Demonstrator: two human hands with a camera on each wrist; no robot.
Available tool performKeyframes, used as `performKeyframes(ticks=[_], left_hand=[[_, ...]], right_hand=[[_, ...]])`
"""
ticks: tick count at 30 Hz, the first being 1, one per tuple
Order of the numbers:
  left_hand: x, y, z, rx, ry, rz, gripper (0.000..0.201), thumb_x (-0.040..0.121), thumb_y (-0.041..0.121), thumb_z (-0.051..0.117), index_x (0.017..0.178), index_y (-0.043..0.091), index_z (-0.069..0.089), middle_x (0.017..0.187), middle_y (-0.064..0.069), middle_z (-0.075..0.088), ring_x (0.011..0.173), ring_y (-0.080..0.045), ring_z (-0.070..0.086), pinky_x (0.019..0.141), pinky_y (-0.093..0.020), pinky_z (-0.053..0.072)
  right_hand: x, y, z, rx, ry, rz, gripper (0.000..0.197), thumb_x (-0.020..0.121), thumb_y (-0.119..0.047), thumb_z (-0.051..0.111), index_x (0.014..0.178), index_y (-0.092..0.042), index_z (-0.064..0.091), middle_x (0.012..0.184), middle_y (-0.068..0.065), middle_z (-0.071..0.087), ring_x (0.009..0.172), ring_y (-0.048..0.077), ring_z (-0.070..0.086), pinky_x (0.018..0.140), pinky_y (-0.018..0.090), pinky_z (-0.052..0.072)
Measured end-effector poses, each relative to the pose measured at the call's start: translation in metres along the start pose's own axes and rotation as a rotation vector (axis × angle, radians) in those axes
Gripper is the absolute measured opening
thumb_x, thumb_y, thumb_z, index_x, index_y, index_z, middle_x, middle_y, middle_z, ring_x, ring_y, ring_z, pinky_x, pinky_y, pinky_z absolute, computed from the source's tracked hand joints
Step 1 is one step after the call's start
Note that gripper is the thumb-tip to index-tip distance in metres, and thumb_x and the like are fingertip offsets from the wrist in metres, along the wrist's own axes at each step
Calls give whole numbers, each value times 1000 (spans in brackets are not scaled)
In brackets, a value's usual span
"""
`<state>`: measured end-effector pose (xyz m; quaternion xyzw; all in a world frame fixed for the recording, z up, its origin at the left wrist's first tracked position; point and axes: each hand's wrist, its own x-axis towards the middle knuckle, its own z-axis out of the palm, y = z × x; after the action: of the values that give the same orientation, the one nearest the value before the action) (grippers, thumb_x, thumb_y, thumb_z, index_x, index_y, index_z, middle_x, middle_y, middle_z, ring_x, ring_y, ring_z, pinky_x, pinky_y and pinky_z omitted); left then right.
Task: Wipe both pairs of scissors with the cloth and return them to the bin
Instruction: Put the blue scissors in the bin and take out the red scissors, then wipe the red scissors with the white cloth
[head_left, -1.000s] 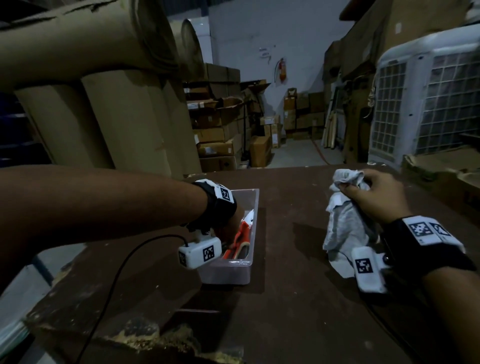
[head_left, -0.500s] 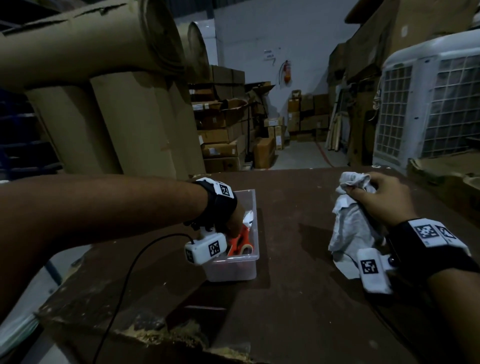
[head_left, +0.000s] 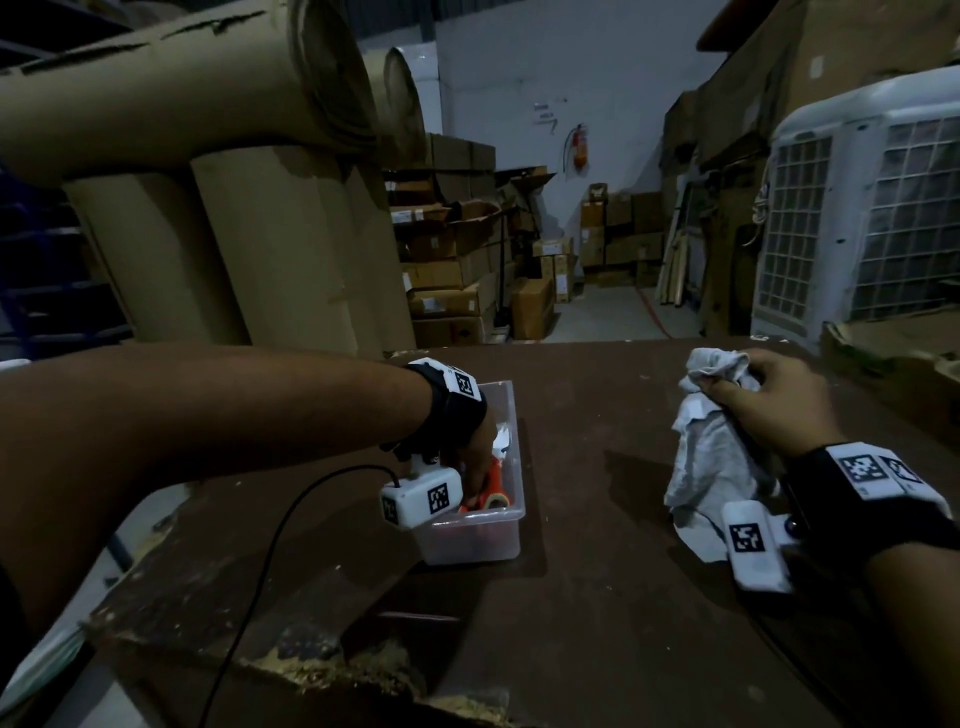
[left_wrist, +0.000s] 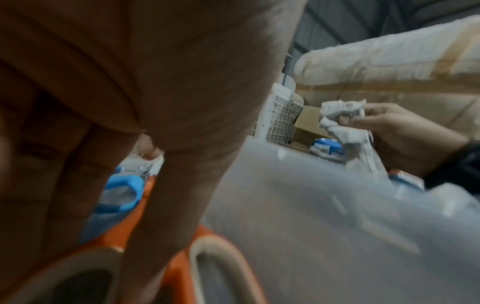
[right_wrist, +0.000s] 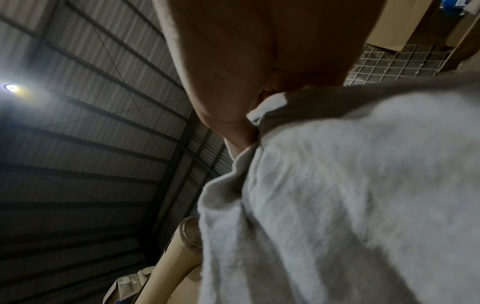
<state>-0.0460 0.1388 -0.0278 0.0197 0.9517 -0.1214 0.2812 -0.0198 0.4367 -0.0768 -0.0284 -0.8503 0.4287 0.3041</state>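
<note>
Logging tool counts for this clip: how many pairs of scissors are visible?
2: orange-handled scissors and blue-handled scissors, both in the clear bin under the left hand. Others may be hidden.

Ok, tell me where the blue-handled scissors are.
In the left wrist view the blue-handled scissors lie inside the clear plastic bin, just beyond the orange-handled scissors, under the left hand.

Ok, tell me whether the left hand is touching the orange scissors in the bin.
Touching. The left wrist view shows the left hand's fingers lying across the orange scissors; the head view shows that hand down inside the bin.
</note>
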Motion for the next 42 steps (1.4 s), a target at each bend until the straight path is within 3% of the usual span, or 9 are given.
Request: performKeyframes(ticks=[3,5,10,21,24,27,29,35,42], left_hand=[[-9,-3,-9,-85,-44,-12,16,89,20,75,93,10,65,87,-6,69,76,-20,64,76,-32,55],[-17,-10,-17,-122,-82,-10,20,84,25,80,87,8,68,101,-12,73,86,-25,68,87,-38,58],[-25,-22,-21,-274,75,-28,81,72,14,89,141,6,47,133,-19,61,106,-37,70,94,-53,57],[-69,-82,-38,-500,308,127,63,85,4,78,135,14,42,111,-12,62,99,-32,64,97,-48,53],[-79,-99,-44,-746,312,236,62,86,-6,72,136,11,41,104,-16,66,92,-35,66,93,-56,55],[-90,-109,-49,-1052,268,397,50,91,-15,59,126,14,41,74,-19,74,58,-27,72,52,-37,61],[-99,-108,-55,-1176,291,532,48,91,-17,56,127,12,40,71,-18,74,53,-24,72,43,-29,56],[-108,-81,-65,-1410,427,861,47,89,-18,55,124,8,40,83,-25,64,64,-29,75,53,-37,60],[-110,-66,-68,-1488,551,1051,40,89,-11,61,117,15,48,77,-12,71,72,-27,75,71,-48,61]], right_hand=[[1,0,-1,-15,6,-6,33,82,-34,78,109,-16,73,110,11,73,107,30,65,96,43,51],[2,1,-1,-17,-12,-1,34,82,-36,77,110,-16,74,109,10,73,106,29,66,95,43,52],[-1,-2,-2,-13,-23,14,34,83,-36,77,110,-16,73,110,12,72,106,29,65,92,40,50],[-7,-16,-5,-24,-20,-3,36,83,-37,77,113,-17,72,114,10,72,106,27,64,94,41,50],[-11,-29,-8,-19,-15,-86,36,84,-35,76,115,-17,70,111,9,71,103,25,63,89,38,49],[-14,-52,-8,75,-24,-154,34,81,-32,78,112,-23,67,103,0,68,100,19,63,86,34,48],[-10,-72,-8,131,-57,-213,36,76,-44,78,106,-28,68,103,-7,71,100,14,66,87,38,53],[15,-147,-4,222,-122,-508,30,80,-50,72,91,-23,65,85,-7,70,84,12,68,74,47,55],[16,-182,-26,594,-120,-498,27,85,-23,75,101,-4,65,97,12,72,91,20,70,76,31,54]])
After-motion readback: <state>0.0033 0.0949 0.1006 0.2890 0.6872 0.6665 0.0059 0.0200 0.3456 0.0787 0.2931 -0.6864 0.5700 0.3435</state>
